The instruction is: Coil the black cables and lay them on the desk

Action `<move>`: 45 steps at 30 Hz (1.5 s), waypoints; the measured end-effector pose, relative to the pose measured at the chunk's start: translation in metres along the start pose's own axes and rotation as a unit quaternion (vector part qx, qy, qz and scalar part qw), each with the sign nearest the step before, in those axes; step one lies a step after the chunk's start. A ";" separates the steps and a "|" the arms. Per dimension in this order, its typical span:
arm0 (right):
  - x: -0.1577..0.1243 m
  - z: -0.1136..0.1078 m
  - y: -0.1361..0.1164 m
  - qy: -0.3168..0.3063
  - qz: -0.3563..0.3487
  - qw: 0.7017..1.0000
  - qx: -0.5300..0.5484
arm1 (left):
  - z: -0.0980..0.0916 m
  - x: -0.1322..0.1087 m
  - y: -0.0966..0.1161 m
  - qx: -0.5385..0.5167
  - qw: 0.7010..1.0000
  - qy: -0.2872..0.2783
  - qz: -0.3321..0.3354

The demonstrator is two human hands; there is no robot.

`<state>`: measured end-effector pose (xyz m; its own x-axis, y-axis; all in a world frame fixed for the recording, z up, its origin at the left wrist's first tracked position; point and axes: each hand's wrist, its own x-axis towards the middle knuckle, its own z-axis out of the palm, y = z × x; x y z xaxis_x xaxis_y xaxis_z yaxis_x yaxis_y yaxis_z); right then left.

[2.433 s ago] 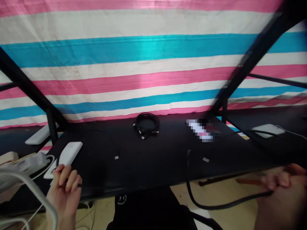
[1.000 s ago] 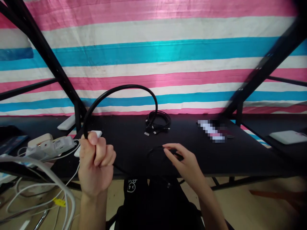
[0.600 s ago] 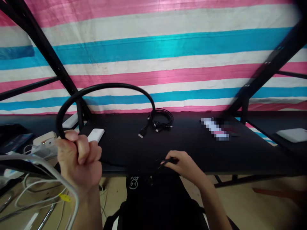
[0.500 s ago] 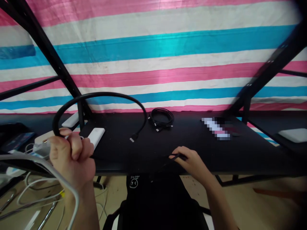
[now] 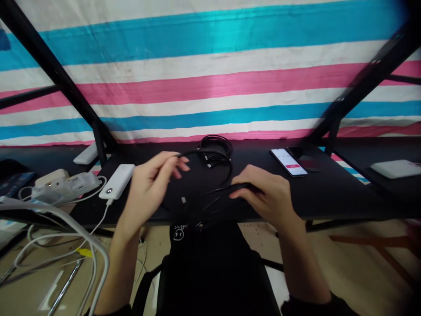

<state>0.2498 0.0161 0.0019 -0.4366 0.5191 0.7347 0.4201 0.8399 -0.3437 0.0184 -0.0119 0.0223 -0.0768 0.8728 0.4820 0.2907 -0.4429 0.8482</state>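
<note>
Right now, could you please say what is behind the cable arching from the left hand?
Behind the arching cable, a coiled cable lies on the table; its far loops show, part of its near side is covered.

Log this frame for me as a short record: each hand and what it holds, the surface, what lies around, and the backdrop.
Left hand: pinches a black cable that arches off to the right
Right hand: grips dark strands; whether they are the same cable is unclear
Surface: black table
Beyond the hands: coiled cable near the back edge
Right side: phone, face up, screen lit
Left side: white power bank with a white cord at its near end
Backdrop: striped sheet in pink, white and blue
</note>
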 end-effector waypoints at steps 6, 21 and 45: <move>0.020 0.015 -0.012 0.098 -0.014 0.989 -0.111 | 0.037 -0.005 0.012 -0.128 0.969 -0.180 -0.114; -0.008 0.041 0.028 0.034 0.331 0.813 0.478 | 0.031 0.007 -0.020 -0.310 0.933 0.076 -0.165; -0.248 0.125 0.038 -0.374 0.324 0.837 0.233 | 0.025 -0.021 -0.140 -0.478 0.768 0.260 -0.337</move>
<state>0.2750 -0.0608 -0.2666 -0.6864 0.6975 -0.2057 0.4819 0.2245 -0.8470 0.0029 0.0371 -0.1121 -0.3463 0.8801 -0.3249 -0.7964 -0.0927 0.5976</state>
